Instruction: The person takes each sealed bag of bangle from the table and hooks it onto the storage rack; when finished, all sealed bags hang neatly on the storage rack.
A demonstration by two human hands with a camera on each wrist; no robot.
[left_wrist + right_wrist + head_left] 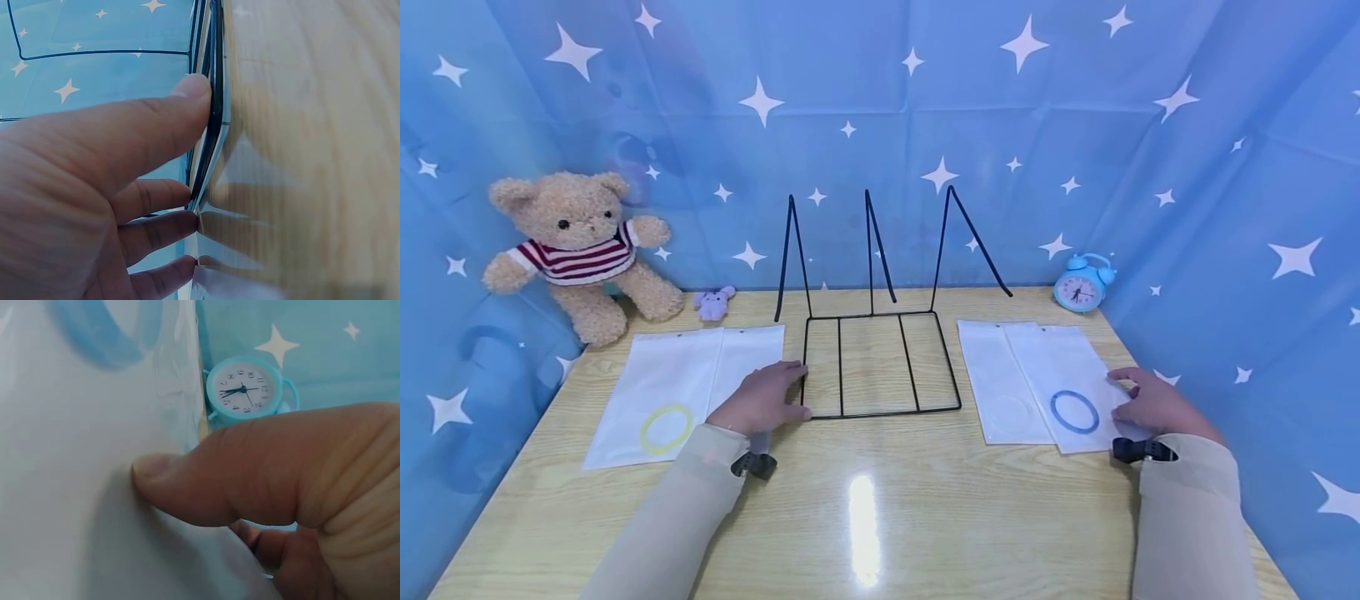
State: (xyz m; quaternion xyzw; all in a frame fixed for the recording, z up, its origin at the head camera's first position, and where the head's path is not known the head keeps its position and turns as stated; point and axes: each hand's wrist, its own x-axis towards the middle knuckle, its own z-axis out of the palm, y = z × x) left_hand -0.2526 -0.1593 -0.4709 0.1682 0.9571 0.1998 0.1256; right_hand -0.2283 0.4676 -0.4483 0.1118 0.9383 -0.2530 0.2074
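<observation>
A black wire rack (880, 413) with a rectangular base and three upright prongs stands mid-table. My left hand (763, 396) is at its left side, thumb by the front corner and fingers along the side wire. In the left wrist view, the thumb (190, 94) touches the wire. On the right, my right hand (1157, 404) rests at the edge of a white plastic bag (1045, 358) marked by a blue ring (1054, 412). The thumb (159, 472) presses on the bag in the right wrist view, while the other fingers are partly hidden below.
Another white bag (988, 358), with a clear ring, lies beside the first. On the left, a bag (662, 367) shows a yellow ring (643, 437); the bag beside it (752, 346) is partly covered. A teddy bear (576, 258), purple toy (713, 304) and blue alarm clock (1078, 292) stand behind.
</observation>
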